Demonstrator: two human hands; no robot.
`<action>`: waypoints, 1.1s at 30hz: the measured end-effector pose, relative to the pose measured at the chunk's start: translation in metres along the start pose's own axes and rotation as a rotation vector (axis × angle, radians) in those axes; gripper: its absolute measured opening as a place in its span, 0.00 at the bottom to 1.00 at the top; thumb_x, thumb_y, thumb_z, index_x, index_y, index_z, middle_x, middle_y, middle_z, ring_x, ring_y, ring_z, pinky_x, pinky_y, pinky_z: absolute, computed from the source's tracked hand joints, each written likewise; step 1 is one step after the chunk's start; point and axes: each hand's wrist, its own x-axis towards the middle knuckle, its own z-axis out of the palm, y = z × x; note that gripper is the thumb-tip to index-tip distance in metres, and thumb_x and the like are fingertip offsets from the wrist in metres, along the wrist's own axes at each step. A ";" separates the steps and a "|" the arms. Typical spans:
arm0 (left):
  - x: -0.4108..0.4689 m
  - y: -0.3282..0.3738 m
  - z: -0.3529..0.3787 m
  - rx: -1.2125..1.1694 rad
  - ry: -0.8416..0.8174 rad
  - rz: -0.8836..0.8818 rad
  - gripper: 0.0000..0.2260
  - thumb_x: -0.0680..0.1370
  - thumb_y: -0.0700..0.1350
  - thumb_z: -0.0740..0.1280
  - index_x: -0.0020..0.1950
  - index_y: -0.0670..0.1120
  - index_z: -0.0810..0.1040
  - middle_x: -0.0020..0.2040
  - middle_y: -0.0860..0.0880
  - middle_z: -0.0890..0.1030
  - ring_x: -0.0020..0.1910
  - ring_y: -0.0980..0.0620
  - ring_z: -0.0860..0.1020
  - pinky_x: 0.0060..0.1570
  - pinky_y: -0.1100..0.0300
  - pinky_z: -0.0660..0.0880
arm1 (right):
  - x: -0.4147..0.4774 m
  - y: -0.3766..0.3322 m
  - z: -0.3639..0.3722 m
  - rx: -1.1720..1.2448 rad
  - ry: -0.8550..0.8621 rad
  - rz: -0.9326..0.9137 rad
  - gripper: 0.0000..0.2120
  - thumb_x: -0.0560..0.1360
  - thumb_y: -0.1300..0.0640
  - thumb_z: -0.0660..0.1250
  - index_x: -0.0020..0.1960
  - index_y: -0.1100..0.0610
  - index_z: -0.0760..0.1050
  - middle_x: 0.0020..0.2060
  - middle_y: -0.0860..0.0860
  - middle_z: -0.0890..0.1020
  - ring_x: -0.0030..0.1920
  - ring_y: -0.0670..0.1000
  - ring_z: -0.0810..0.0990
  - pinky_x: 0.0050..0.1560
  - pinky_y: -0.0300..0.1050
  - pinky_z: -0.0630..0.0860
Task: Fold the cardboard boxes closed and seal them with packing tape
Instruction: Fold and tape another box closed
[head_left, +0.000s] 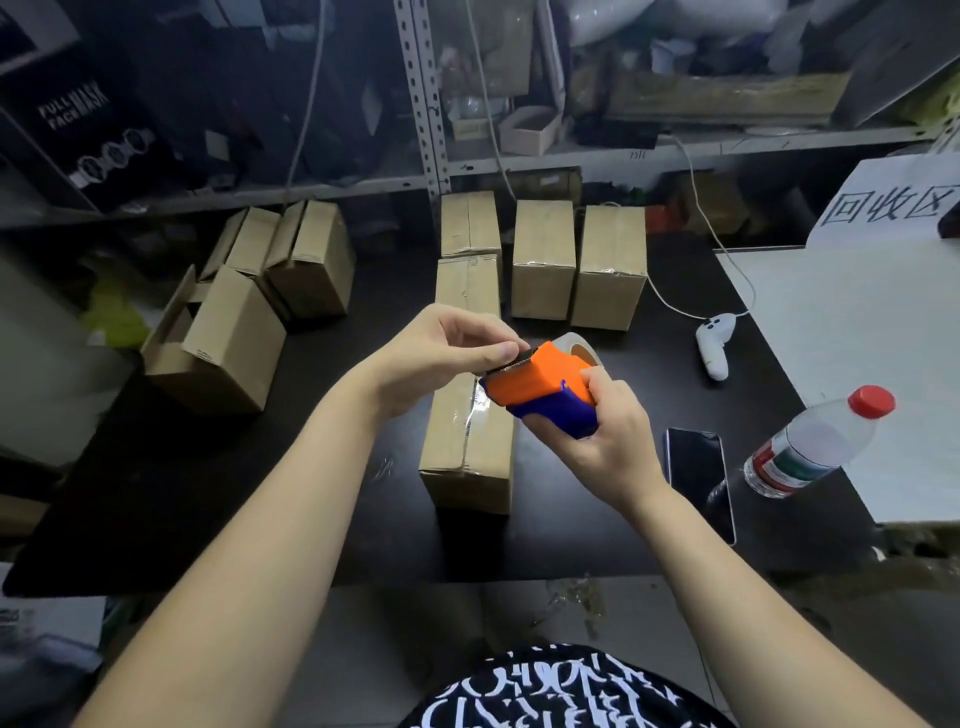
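Note:
An orange and blue tape dispenser (545, 387) with a roll of clear tape sits in my right hand (608, 436), held above a closed cardboard box (467, 447) on the black table (260, 493). My left hand (441, 353) pinches the tape end at the dispenser's serrated blade. The box below has its flaps folded shut and shiny tape along part of its top seam. Three sealed boxes (545, 260) stand behind it. Boxes with open flaps (223, 338) lie at the left.
A black phone (698, 467) and a plastic bottle with a red cap (815, 441) lie to the right. A white controller (714, 343) with its cable rests further back. Metal shelving (431, 104) rises behind the table; a white surface (857, 338) adjoins at right.

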 end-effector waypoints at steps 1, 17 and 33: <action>-0.001 -0.001 0.001 0.004 0.048 -0.007 0.08 0.81 0.47 0.71 0.57 0.45 0.86 0.55 0.45 0.85 0.59 0.46 0.82 0.54 0.52 0.80 | 0.000 0.001 0.001 -0.014 0.020 -0.029 0.23 0.72 0.33 0.69 0.50 0.52 0.71 0.41 0.43 0.77 0.41 0.44 0.73 0.40 0.34 0.68; -0.020 0.017 0.013 0.074 0.137 -0.230 0.06 0.78 0.47 0.76 0.48 0.45 0.89 0.44 0.45 0.87 0.45 0.51 0.82 0.46 0.50 0.73 | -0.008 -0.001 0.004 -0.257 0.221 -0.395 0.25 0.66 0.48 0.82 0.47 0.61 0.72 0.40 0.59 0.83 0.48 0.53 0.71 0.47 0.56 0.78; -0.034 0.015 0.010 -0.011 -0.061 -0.341 0.11 0.83 0.43 0.68 0.65 0.46 0.73 0.44 0.43 0.82 0.44 0.48 0.81 0.53 0.52 0.78 | -0.013 -0.012 0.012 -0.292 0.141 -0.418 0.31 0.60 0.51 0.86 0.49 0.54 0.66 0.40 0.57 0.84 0.48 0.54 0.76 0.57 0.46 0.69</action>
